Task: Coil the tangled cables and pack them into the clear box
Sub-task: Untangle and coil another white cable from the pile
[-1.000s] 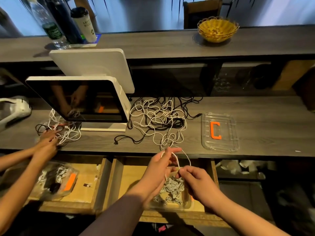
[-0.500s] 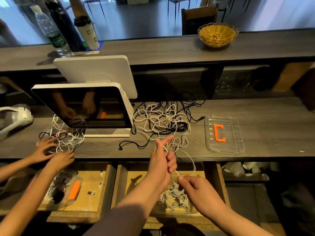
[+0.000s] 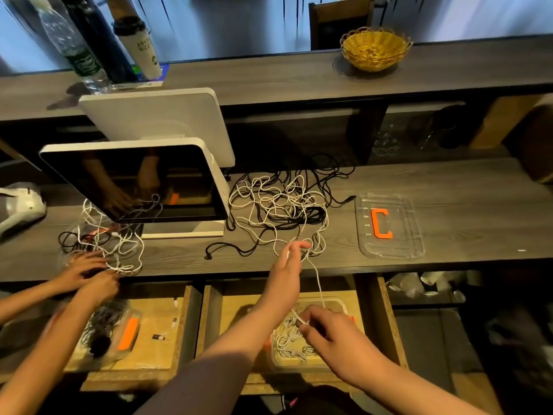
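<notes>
Fingers of the left hand (image 3: 288, 263) pinch a white cable (image 3: 317, 283) at the edge of the tangle (image 3: 278, 208); the right hand (image 3: 324, 330) pinches its lower end over the clear box (image 3: 336, 304) in the drawer, likely stretching it to coil. Beside the tangle, a lid (image 3: 416, 232) lies right, a screen (image 3: 134, 181) left. Black cables knot through the white, likely to snag.

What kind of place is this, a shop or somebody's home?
Probably a café or shop counter, not a home. A two-screen till stands on the worktop, a takeaway cup and a wicker basket sit on the raised customer ledge, and a chair shows beyond.
</notes>
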The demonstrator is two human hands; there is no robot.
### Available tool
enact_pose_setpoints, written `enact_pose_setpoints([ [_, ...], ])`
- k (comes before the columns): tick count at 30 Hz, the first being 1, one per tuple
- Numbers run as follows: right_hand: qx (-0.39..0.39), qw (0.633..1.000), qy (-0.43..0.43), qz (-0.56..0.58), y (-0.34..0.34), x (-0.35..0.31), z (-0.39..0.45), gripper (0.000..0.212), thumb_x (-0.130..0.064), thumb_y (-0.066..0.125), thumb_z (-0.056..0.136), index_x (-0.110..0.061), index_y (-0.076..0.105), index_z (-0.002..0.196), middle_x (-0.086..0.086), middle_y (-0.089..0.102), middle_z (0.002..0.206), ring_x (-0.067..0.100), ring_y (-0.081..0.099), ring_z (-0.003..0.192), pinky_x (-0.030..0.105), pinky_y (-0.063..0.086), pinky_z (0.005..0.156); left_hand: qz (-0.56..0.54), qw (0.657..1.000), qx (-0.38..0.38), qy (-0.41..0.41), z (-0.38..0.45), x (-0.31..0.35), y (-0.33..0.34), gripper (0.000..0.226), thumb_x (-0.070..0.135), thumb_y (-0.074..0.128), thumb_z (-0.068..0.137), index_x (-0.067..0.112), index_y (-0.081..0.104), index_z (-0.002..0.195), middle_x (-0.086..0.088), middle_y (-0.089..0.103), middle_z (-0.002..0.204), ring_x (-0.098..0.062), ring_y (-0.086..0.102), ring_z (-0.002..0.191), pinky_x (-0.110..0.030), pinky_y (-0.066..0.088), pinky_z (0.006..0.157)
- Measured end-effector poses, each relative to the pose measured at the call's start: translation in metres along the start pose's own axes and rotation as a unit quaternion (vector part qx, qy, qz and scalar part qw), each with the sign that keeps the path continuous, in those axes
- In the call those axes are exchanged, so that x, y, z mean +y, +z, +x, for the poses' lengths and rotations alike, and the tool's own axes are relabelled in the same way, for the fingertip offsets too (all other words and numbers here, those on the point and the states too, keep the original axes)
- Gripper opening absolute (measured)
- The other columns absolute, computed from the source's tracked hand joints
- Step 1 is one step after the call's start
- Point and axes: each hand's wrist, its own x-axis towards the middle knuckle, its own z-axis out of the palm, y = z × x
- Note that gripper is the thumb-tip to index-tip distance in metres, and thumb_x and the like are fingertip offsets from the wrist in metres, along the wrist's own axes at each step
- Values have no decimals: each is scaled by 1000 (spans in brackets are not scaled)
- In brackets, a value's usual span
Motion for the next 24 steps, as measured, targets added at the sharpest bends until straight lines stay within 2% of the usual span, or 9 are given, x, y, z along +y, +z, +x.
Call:
enact_pose_setpoints([
  [3, 1, 1000, -19, 10, 3, -10, -1, 12, -28, 54, 98, -29, 61, 88, -4, 62, 73, 6, 54, 67, 29, 47, 68, 46, 998, -33, -12, -5, -10, -2, 39, 46, 20, 108, 38, 57, 117, -21, 54, 130, -32, 51, 121, -32, 39, 88],
  [6, 21, 999, -38, 5, -5, -18, 0, 17, -24, 53, 97, -33, 57, 82, 0, 63, 75, 12, 57, 71, 34, 49, 69, 78, 994, -74, -37, -3, -19, -2, 43, 50, 20, 107, 35, 60, 113, 1, 57, 100, -11, 51, 91, -31, 37, 78],
  [8, 37, 997, -58, -27, -12, -18, 2, 20, -23, 54, 97, -36, 53, 81, -8, 60, 75, 8, 55, 73, 32, 47, 70, 72, 991, -101, -45, -2, -24, -3, 47, 53, 20, 105, 35, 63, 107, 2, 51, 80, -12, 47, 74, -32, 39, 73],
  [11, 83, 987, -93, -101, -21, -15, 6, 6, -27, 55, 99, -30, 59, 95, -17, 58, 88, -1, 53, 82, 21, 43, 74, 89, 981, -157, -70, -4, -24, -8, 47, 56, 19, 105, 39, 63, 112, 1, 66, 100, -13, 59, 92, -32, 49, 82],
  [12, 98, 982, -102, -127, -23, -12, 8, 7, -28, 55, 99, -26, 61, 102, -16, 59, 94, -3, 53, 86, 17, 42, 76, 89, 976, -178, -90, -6, -21, -9, 46, 56, 19, 105, 39, 60, 117, 5, 65, 102, -10, 58, 91, -27, 48, 77],
  [15, 122, 962, -81, -232, -35, -6, 12, 21, -39, 50, 99, -24, 60, 109, -10, 62, 102, 8, 59, 95, 25, 48, 79, 60, 957, -234, -161, -13, -17, -11, 57, 67, 19, 100, 31, 59, 118, 10, 47, 69, -4, 36, 57, -19, 28, 52],
  [19, 110, 937, -44, -329, -54, 0, 15, 57, -65, 32, 81, -21, 61, 104, -6, 64, 99, 16, 61, 91, 31, 47, 74, 65, 939, -297, -159, -14, -27, -7, 75, 83, 12, 87, 39, 61, 122, 10, 38, 58, -5, 26, 49, -20, 20, 48],
  [22, 54, 935, -81, -340, -62, 7, 17, 43, -49, 43, 85, -19, 64, 108, -4, 64, 102, 17, 62, 95, 32, 51, 77, 130, 912, -345, -179, -23, -26, -3, 83, 84, 15, 86, 32, 44, 144, 13, 38, 55, -2, 29, 45, -18, 25, 45],
  [24, 36, 924, -104, -367, -68, 18, 22, 29, -35, 51, 90, -19, 65, 110, -3, 65, 103, 17, 62, 96, 33, 53, 80, 164, 898, -374, -162, -27, -28, -4, 72, 75, 30, 92, 27, 49, 141, 13, 41, 59, -2, 33, 48, -17, 29, 47],
])
